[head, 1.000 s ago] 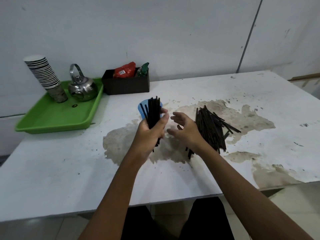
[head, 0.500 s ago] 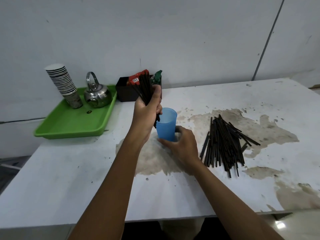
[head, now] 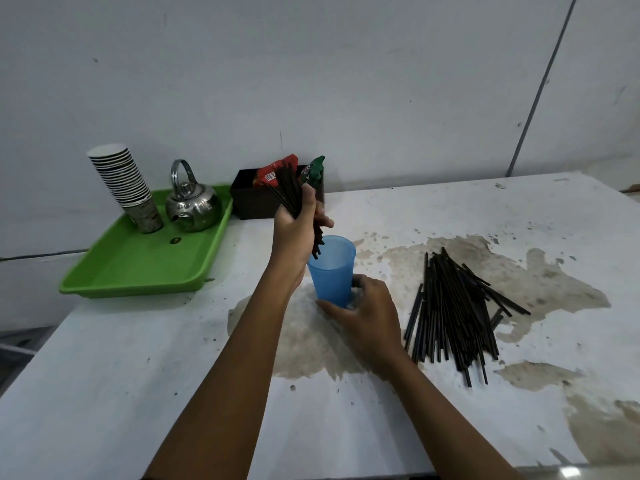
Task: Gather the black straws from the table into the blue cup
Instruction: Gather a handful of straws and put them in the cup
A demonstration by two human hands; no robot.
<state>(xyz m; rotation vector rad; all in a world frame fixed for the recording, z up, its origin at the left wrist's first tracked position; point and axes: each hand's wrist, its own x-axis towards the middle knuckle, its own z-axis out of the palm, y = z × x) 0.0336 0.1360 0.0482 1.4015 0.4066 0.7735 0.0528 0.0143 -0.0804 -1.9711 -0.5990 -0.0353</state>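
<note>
— Blue plastic, that cup (head: 331, 271): where does it stand against the hands?

— Upright on the stained white table (head: 138, 375), with the right hand (head: 363, 317) wrapped around its lower part, thumb on the near side and fingers round the far side. The left hand (head: 298, 226) is just above and left of its rim.

— And the left hand is holding what?

— Its fist is closed around a bundle of black straws (head: 294, 199). The lower ends poke out below the fist and dip just inside the cup's mouth at its left edge.

— Which way does that bundle run?

— Steeply, tilted: the upper ends lean up and to the left, away from the person, crossing in front of the black box (head: 252, 199) with its red and green packets.

— The remaining straws?

— A loose pile of black straws (head: 453, 313) lies flat on the table to the right of the cup, near the right hand but apart from it. Their long axes mostly run near to far, fanning out a little at the far end, with a few lying slantwise on the right.
</note>
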